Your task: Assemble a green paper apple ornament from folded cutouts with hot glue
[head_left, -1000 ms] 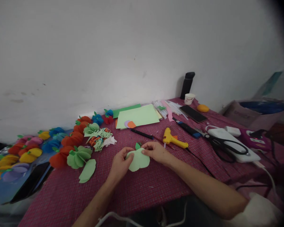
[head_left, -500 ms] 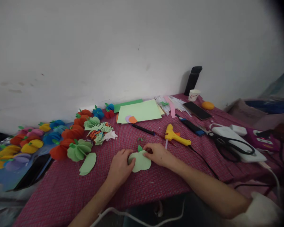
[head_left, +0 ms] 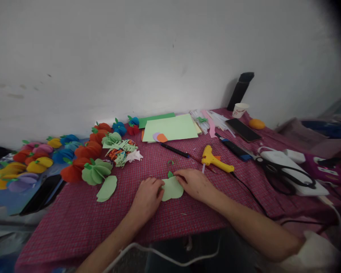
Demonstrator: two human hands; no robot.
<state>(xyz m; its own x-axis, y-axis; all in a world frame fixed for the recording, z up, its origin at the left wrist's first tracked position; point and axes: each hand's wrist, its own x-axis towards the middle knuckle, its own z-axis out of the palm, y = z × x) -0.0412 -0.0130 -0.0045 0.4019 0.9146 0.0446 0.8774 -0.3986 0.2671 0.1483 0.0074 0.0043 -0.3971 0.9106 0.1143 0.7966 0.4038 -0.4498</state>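
Note:
A pale green paper pumpkin cutout (head_left: 172,189) lies on the checked cloth, a small green paper leaf (head_left: 170,174) at its top. My left hand (head_left: 148,194) grips the left edge with curled fingers and thumb. Over the upper right edge, near the leaf, my right hand (head_left: 195,185) has its fingers closed on the paper. A curled green paper strip (head_left: 171,162) rests just beyond the leaf. To the right of my right hand is a yellow glue gun (head_left: 216,161). Another pale green cutout (head_left: 107,189) is left of my left hand.
Several finished paper pumpkins (head_left: 96,171) crowd the left side beside paper scraps (head_left: 123,153). Green paper sheets (head_left: 170,128), a black pen (head_left: 174,150) and a utility knife (head_left: 234,149) lie farther back. Scissors (head_left: 287,172) rest on a white power strip (head_left: 298,182) at right.
The whole view has shifted slightly. My right hand lies flatter over the cutout's right edge, its thumb now less visible. My left fingers stay at the left edge.

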